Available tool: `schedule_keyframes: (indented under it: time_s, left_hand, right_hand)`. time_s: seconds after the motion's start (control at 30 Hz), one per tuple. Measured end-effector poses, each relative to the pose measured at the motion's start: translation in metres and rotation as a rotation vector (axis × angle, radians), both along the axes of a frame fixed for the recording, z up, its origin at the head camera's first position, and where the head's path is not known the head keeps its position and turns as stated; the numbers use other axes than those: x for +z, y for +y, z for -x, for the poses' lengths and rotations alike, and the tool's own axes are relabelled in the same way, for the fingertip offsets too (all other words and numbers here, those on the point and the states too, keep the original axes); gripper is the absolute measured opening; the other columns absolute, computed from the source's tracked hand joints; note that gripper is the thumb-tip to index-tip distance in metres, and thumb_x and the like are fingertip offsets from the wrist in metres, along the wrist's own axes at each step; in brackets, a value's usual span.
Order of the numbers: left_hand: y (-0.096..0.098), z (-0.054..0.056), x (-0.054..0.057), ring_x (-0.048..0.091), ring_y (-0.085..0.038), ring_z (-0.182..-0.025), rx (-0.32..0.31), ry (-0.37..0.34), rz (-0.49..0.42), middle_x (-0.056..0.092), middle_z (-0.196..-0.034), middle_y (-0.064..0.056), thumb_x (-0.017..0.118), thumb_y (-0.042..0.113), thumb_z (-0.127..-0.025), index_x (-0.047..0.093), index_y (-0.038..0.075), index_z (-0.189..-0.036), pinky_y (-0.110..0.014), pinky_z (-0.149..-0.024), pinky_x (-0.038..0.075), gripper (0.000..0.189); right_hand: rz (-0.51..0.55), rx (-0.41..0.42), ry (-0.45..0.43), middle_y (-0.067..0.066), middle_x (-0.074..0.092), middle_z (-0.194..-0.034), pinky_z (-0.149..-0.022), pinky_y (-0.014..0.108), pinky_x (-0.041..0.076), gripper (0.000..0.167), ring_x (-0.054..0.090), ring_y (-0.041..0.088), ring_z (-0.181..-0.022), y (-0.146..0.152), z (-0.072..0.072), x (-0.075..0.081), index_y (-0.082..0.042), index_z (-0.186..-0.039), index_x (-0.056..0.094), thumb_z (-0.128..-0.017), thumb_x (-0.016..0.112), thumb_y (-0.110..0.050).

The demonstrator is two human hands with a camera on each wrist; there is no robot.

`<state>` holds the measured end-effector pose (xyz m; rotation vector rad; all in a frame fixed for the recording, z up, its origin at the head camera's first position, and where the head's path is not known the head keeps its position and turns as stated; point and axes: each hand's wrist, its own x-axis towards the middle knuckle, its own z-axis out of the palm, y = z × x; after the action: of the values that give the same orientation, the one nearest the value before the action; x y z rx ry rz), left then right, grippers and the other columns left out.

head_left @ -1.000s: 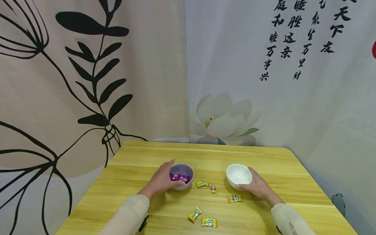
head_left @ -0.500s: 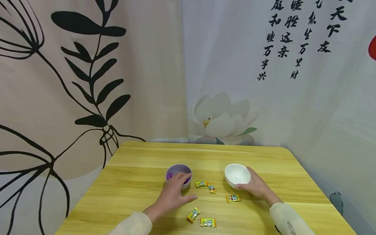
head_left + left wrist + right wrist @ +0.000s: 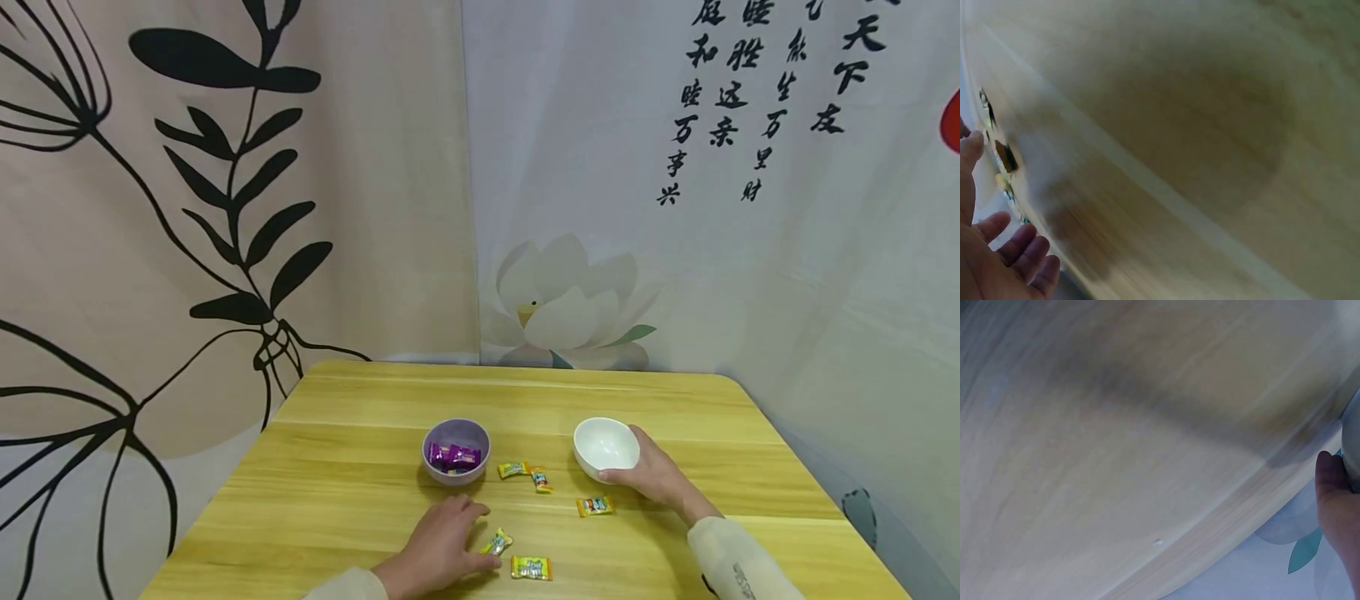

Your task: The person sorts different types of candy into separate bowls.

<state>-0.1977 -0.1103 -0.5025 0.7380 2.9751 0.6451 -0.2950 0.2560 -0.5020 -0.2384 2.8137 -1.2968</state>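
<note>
My left hand reaches low over the table in the head view, thumb and fingers spread around one yellow-wrapped candy. In the left wrist view the same hand has its fingers apart with nothing between them. A second yellow candy lies just right of the thumb. On the right, my right hand holds a white bowl by its side, thumb at the near rim and fingers behind. Nothing shows inside that bowl. The right wrist view catches only part of this hand against the bowl.
A purple bowl with purple-wrapped candies stands left of centre. Between the bowls lie more yellow candies: one, another touching it, and a third nearer the right hand. A printed cloth hangs behind the wooden table.
My left hand has let go of the purple bowl, passed in front of it and come down toward me to the near yellow candy. The right hand stays on the white bowl.
</note>
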Motion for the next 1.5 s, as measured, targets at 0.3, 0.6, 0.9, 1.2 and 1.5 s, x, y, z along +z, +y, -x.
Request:
schedule_keyframes:
  time_s: [0.3,0.6,0.9,1.2,1.5]
  left_hand:
    - [0.004,0.002,-0.005,0.052,-0.013,-0.094,-0.018,0.018,0.076,0.056,-0.100,0.005,0.079,0.057,-0.074,0.069,0.014,-0.106,-0.039,-0.087,0.047,0.055]
    - [0.005,0.002,-0.006,0.048,-0.010,-0.087,-0.046,0.090,0.086,0.052,-0.092,0.009,0.078,0.046,-0.079,0.071,0.016,-0.098,-0.035,-0.079,0.046,0.036]
    - [0.005,0.003,-0.009,0.044,-0.007,-0.083,-0.085,0.123,0.048,0.048,-0.087,0.012,0.078,0.040,-0.081,0.075,0.020,-0.093,-0.029,-0.072,0.040,0.024]
    - [0.009,0.009,-0.008,0.050,-0.007,-0.077,-0.056,0.139,0.055,0.050,-0.080,0.013,0.080,0.036,-0.076,0.072,0.017,-0.081,-0.032,-0.073,0.044,0.021]
    - [0.022,0.016,0.008,0.053,-0.006,-0.077,-0.019,0.152,-0.021,0.058,-0.084,0.012,0.080,0.036,-0.078,0.072,0.016,-0.086,-0.034,-0.078,0.049,0.023]
  right_hand:
    - [-0.003,-0.004,-0.015,0.026,0.043,-0.143,-0.101,0.057,0.041,0.113,0.049,0.040,-0.124,0.000,-0.001,0.001,0.005,-0.152,0.018,-0.075,0.085,-0.044]
    - [-0.005,-0.001,0.001,0.024,0.046,-0.140,-0.100,0.055,0.043,0.110,0.052,0.037,-0.121,0.000,-0.001,0.000,0.003,-0.151,0.022,-0.075,0.085,-0.044]
    - [0.003,0.006,0.009,0.023,0.048,-0.139,-0.099,0.054,0.044,0.108,0.052,0.036,-0.120,0.002,0.000,-0.001,0.003,-0.151,0.023,-0.075,0.085,-0.043]
    - [0.003,0.003,0.010,0.023,0.048,-0.140,-0.100,0.055,0.043,0.109,0.052,0.036,-0.120,0.001,0.000,-0.003,0.003,-0.151,0.023,-0.075,0.085,-0.043]
    - [-0.002,-0.007,0.009,0.024,0.047,-0.141,-0.100,0.055,0.043,0.111,0.052,0.037,-0.121,0.001,0.001,-0.004,0.004,-0.152,0.021,-0.075,0.085,-0.044]
